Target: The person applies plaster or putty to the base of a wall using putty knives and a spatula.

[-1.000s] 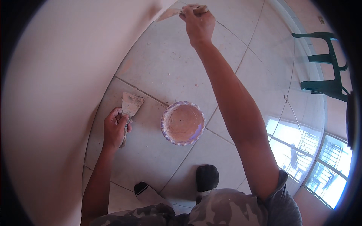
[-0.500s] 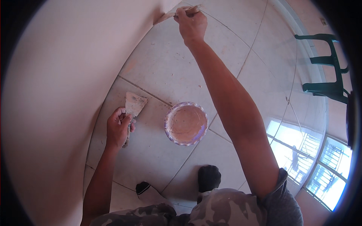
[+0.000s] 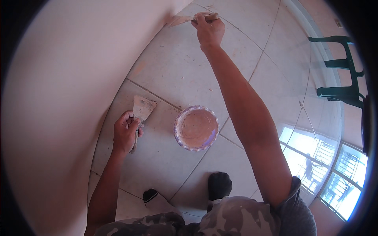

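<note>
My right hand (image 3: pixel 210 32) reaches far forward, closed round the handle of a putty knife (image 3: pixel 182 20). Its broad blade points left to the foot of the pale wall (image 3: pixel 75 78); I cannot tell whether it touches the wall. Nearer to me, my left hand (image 3: pixel 126 131) grips a second putty knife (image 3: pixel 144 107), its blade smeared with pinkish putty and tilted up and away from me. Between my arms stands a round bowl (image 3: pixel 176 131) with a scalloped, purple-and-white rim. Pinkish putty (image 3: pixel 195 126) coats its inside.
Large pale floor tiles (image 3: pixel 173 70) carry small crumbs and smears. My feet in dark socks (image 3: pixel 219 185) are on the floor close behind the bowl. A green plastic chair (image 3: pixel 340 63) is at the far right, above a bright window (image 3: pixel 342 177).
My right hand has drawn slightly right and back, and its putty knife's blade has come away from the wall's foot a little. The left hand has barely shifted.
</note>
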A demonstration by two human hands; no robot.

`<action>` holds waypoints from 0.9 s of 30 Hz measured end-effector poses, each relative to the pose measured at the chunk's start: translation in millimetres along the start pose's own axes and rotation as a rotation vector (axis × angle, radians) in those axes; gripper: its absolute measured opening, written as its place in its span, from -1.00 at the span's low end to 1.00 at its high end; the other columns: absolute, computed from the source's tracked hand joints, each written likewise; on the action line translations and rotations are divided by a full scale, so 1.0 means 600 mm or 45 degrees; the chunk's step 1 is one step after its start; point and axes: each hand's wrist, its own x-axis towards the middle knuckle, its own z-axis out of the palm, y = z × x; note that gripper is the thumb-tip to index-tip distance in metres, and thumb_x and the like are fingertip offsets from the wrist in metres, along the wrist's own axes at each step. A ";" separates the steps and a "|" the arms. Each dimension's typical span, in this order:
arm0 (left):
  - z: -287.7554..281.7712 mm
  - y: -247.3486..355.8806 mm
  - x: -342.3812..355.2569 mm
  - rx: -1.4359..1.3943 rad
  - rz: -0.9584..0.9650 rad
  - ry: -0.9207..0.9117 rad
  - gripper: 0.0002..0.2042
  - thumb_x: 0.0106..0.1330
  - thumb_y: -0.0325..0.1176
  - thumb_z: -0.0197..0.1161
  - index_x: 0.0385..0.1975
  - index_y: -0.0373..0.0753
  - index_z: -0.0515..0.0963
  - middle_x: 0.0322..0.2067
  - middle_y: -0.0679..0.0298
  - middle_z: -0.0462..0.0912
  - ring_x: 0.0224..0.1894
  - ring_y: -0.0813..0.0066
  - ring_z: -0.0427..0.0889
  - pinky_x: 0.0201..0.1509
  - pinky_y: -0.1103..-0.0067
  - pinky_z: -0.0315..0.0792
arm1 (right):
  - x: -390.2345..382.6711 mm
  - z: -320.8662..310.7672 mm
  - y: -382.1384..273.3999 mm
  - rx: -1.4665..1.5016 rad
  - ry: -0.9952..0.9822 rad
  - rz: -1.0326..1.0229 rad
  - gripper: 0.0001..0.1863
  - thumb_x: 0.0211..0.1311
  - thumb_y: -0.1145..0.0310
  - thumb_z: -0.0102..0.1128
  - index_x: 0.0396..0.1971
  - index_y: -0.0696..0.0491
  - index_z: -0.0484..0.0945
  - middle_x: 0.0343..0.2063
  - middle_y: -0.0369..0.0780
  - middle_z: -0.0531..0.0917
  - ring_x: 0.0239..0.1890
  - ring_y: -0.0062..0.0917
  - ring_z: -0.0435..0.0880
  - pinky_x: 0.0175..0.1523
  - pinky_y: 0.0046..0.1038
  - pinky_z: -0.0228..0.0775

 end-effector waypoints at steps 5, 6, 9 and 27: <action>0.002 0.002 0.000 0.014 0.012 -0.012 -0.90 0.40 -0.48 0.11 -0.20 -0.37 0.48 -0.47 0.24 0.57 -0.56 0.59 0.49 -0.47 0.61 0.40 | 0.005 0.005 0.011 0.114 0.016 0.005 -0.78 0.21 0.45 0.26 -0.29 0.35 0.60 -0.30 -0.11 0.67 -0.29 -0.50 0.71 -0.08 -0.51 0.73; 0.002 0.003 -0.001 0.017 0.007 -0.002 -0.89 0.40 -0.45 0.13 -0.21 -0.35 0.48 -0.48 0.25 0.55 -0.56 0.59 0.49 -0.47 0.61 0.39 | 0.004 0.008 0.010 0.115 0.014 0.008 -0.78 0.21 0.45 0.26 -0.29 0.35 0.60 -0.30 -0.11 0.67 -0.29 -0.50 0.71 -0.08 -0.51 0.73; 0.000 0.001 -0.001 0.011 0.005 -0.012 -0.90 0.40 -0.45 0.12 -0.22 -0.35 0.48 -0.48 0.25 0.55 -0.56 0.59 0.49 -0.46 0.61 0.39 | -0.001 0.012 0.008 0.083 0.016 0.033 -0.78 0.21 0.46 0.27 -0.29 0.34 0.60 -0.29 -0.11 0.67 -0.29 -0.50 0.71 -0.08 -0.52 0.73; 0.003 0.002 0.007 -0.025 -0.009 -0.033 -0.89 0.40 -0.45 0.11 -0.21 -0.36 0.48 -0.46 0.25 0.56 -0.55 0.57 0.49 -0.45 0.60 0.39 | 0.003 0.028 -0.055 -0.266 -0.034 -0.261 -0.81 0.26 0.40 0.21 -0.38 0.26 0.55 -0.45 -0.20 0.65 -0.40 -0.53 0.66 -0.26 -0.52 0.59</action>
